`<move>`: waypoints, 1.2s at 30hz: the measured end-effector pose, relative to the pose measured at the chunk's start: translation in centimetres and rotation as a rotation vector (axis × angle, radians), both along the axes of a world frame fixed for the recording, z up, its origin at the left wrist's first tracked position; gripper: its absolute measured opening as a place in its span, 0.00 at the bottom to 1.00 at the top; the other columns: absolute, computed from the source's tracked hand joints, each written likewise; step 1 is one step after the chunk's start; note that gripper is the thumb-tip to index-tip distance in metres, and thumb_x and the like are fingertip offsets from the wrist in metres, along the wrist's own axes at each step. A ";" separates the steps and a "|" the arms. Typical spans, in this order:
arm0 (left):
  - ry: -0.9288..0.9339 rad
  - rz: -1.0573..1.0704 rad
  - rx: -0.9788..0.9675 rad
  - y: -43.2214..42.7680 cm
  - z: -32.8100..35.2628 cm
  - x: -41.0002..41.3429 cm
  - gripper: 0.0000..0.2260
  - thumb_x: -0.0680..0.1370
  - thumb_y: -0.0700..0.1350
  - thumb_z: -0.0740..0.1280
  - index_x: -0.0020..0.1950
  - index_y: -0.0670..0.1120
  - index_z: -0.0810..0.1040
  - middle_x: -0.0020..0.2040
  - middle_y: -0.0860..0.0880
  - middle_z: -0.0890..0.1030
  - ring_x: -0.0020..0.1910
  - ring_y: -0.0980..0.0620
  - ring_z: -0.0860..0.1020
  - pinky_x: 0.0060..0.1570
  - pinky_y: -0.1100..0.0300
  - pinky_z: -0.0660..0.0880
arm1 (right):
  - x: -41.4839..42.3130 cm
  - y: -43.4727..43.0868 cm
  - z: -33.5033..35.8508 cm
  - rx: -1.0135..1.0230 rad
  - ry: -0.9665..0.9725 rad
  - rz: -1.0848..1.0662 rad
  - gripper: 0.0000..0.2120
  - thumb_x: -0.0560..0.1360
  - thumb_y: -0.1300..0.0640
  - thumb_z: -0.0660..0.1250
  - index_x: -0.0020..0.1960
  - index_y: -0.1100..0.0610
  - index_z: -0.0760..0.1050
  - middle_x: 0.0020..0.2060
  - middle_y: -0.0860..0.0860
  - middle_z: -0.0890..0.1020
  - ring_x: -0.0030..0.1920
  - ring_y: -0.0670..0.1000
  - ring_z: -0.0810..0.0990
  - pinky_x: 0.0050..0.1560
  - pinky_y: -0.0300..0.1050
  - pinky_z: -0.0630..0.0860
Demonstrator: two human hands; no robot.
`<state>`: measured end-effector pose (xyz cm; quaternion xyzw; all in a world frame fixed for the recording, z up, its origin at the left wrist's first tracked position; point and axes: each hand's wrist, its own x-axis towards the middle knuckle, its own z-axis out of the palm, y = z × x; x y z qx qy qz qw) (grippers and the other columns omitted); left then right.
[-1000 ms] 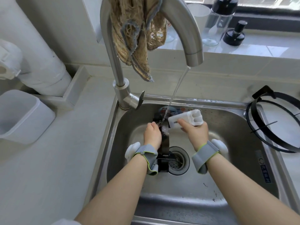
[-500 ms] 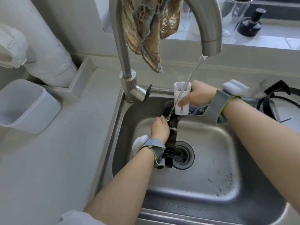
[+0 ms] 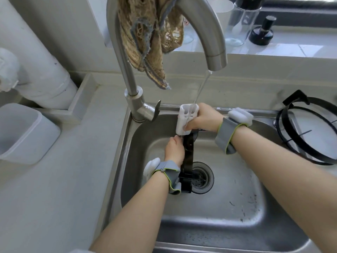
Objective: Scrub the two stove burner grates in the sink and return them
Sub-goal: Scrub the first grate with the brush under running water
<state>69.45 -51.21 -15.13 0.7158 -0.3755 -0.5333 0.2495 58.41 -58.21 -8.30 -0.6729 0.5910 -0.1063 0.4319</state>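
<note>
Wetting the scrubber (image 3: 184,123) gripped in your right hand (image 3: 204,118), you hold the grate (image 3: 188,154) on edge in your left hand (image 3: 174,150); next, press scrubber to metal.

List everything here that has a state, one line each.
Faucet: on, water running.
Brush: upright under the stream, gripped by the right hand.
Grate in the sink: standing on edge by the drain, held by the left hand.
Second grate: lying flat on the counter, untouched.
Cloth: draped over the faucet.
Bin: open, no lid.
</note>
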 end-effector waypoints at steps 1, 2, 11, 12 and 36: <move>0.037 0.052 0.024 -0.2 -0.1 0.0 0.16 0.83 0.42 0.46 0.50 0.37 0.70 0.62 0.32 0.71 0.61 0.36 0.70 0.58 0.51 0.66 | -0.1 0.5 -0.5 -0.057 -0.032 -0.091 0.07 0.65 0.62 0.73 0.41 0.61 0.78 0.39 0.55 0.81 0.43 0.53 0.79 0.45 0.48 0.77; 0.076 0.095 0.038 -0.4 -0.4 0.0 0.17 0.83 0.44 0.46 0.54 0.35 0.71 0.61 0.31 0.72 0.60 0.35 0.71 0.58 0.49 0.68 | -0.5 0.6 -0.8 -0.093 -0.077 -0.198 0.08 0.65 0.61 0.74 0.43 0.61 0.79 0.41 0.56 0.82 0.44 0.55 0.81 0.46 0.50 0.79; 0.108 0.046 0.067 -0.3 -0.6 -0.2 0.21 0.82 0.49 0.47 0.61 0.32 0.67 0.32 0.35 0.66 0.21 0.51 0.61 0.21 0.66 0.57 | -3.1 0.7 -1.4 0.086 -0.314 -0.413 0.07 0.67 0.60 0.73 0.41 0.55 0.75 0.39 0.54 0.83 0.39 0.53 0.84 0.40 0.49 0.82; 0.095 0.042 0.070 -0.3 -0.6 -0.3 0.21 0.82 0.49 0.47 0.59 0.33 0.68 0.32 0.36 0.67 0.21 0.50 0.61 0.21 0.66 0.58 | -3.1 0.7 -1.4 0.064 -0.338 -0.460 0.07 0.67 0.61 0.73 0.41 0.55 0.75 0.39 0.54 0.82 0.40 0.54 0.84 0.42 0.50 0.82; 0.131 0.247 0.032 -0.9 -0.9 2.2 0.20 0.83 0.47 0.48 0.61 0.31 0.67 0.62 0.26 0.70 0.60 0.27 0.70 0.58 0.37 0.69 | -0.2 2.2 -2.0 0.058 -0.484 -0.496 0.06 0.68 0.63 0.71 0.43 0.57 0.76 0.42 0.56 0.82 0.47 0.57 0.83 0.47 0.56 0.81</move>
